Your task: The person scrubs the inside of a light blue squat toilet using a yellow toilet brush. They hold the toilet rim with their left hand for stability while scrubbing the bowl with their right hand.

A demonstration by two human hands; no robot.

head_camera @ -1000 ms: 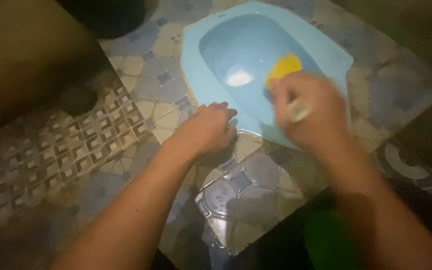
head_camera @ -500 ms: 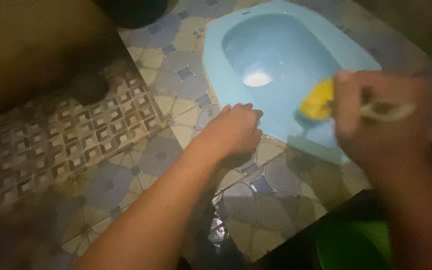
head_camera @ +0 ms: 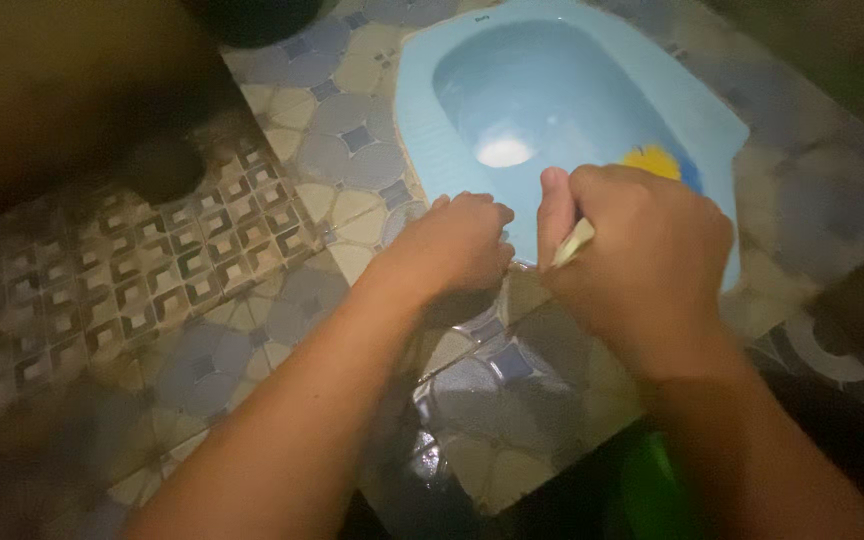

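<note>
A light blue squat toilet pan (head_camera: 422, 130) is set into a raised tiled step. My right hand (head_camera: 642, 255) is closed around the pale handle (head_camera: 572, 243) of a brush whose yellow head (head_camera: 652, 160) pokes out behind the fist, inside the bowl near its right wall. My left hand (head_camera: 457, 245) rests palm down on the near rim of the pan, fingers together, holding nothing. A pale patch of water (head_camera: 504, 152) lies at the bottom of the bowl.
Patterned floor tiles (head_camera: 342, 150) surround the pan; a lower tiled floor (head_camera: 102, 290) with a dark round drain (head_camera: 162, 168) lies to the left. A green object (head_camera: 657, 490) sits at the bottom right. A dark container (head_camera: 252, 15) stands at the top edge.
My right hand has swung the brush from the bowl's middle out to the right and back toward the near right wall. My left hand has stayed on the rim.
</note>
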